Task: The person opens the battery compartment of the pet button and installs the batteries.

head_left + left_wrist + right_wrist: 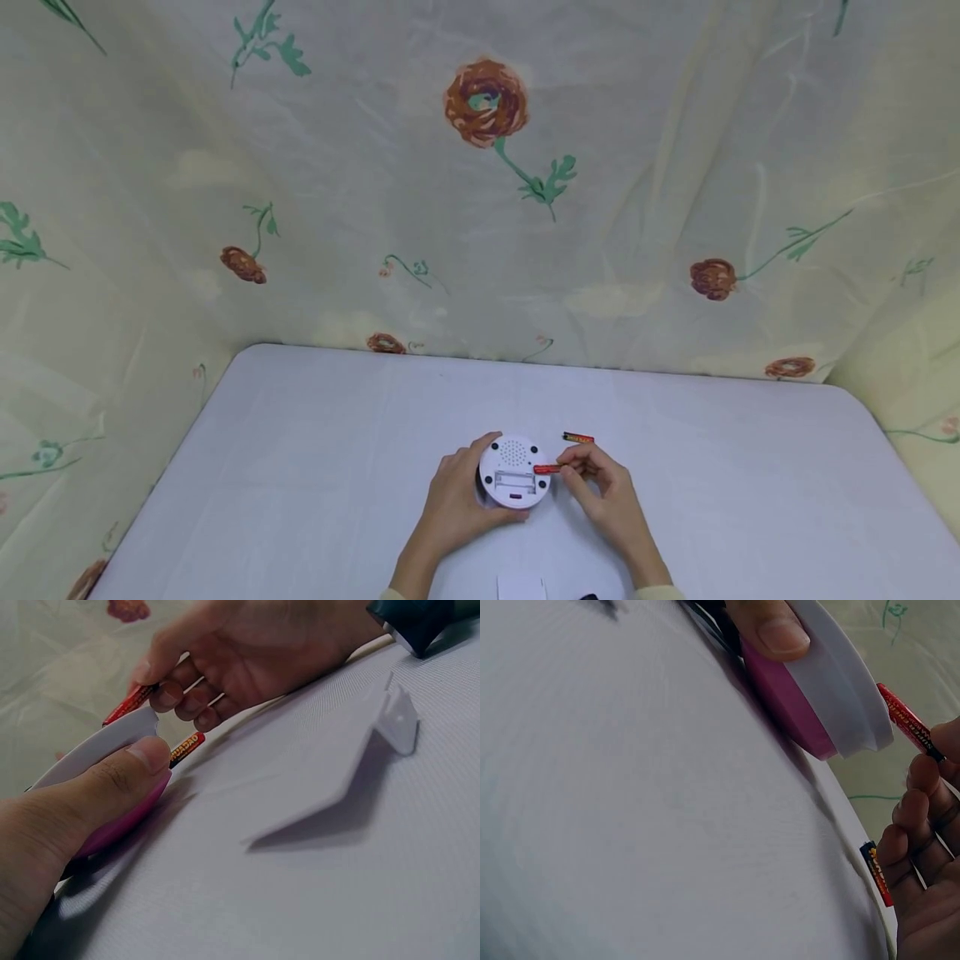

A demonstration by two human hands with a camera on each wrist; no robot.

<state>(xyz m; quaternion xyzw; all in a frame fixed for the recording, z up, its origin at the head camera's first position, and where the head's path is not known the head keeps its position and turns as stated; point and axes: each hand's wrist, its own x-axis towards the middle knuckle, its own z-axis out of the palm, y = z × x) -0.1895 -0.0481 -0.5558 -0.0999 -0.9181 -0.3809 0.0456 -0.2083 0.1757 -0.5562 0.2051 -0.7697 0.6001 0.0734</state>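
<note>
A round white device (513, 454) with a speaker grille, dark feet and an uncovered battery slot is held by my left hand (455, 502), fingers and thumb around its rim. Its lower part is magenta in the right wrist view (784, 697). Between thumb and fingertips my right hand (609, 502) pinches a red battery (547, 469), its far end over the device's right edge, beside the slot. Another red and black battery (578, 437) lies on the table behind my right hand. The slot is hidden in both wrist views.
A white rectangular piece (521, 587) lies at the table's near edge; in the left wrist view this piece (330, 765) stands partly raised, with a bent tab. A dark object (589, 597) is cut off beside it. Flowered cloth (600, 167) hangs behind the white table (337, 433).
</note>
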